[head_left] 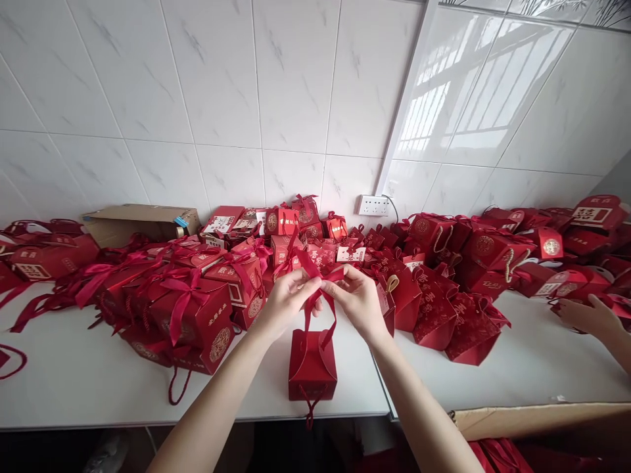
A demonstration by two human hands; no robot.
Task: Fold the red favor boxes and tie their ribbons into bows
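A small red gift box (312, 369) stands upright near the front edge of the white table (73, 381). Its red ribbon (315, 289) rises from the top of the box to my hands. My left hand (284, 299) pinches the ribbon on the left, fingers closed. My right hand (355, 299) pinches the other strand just to the right, also closed. Both hands hover a little above the box, almost touching each other.
Several red gift boxes with bows (197, 309) crowd the table's back half, and red bags (444, 309) lie to the right. A brown cardboard box (138, 222) lies against the tiled wall. Another person's hand (586, 316) reaches in at far right. A cardboard carton (537, 420) sits below.
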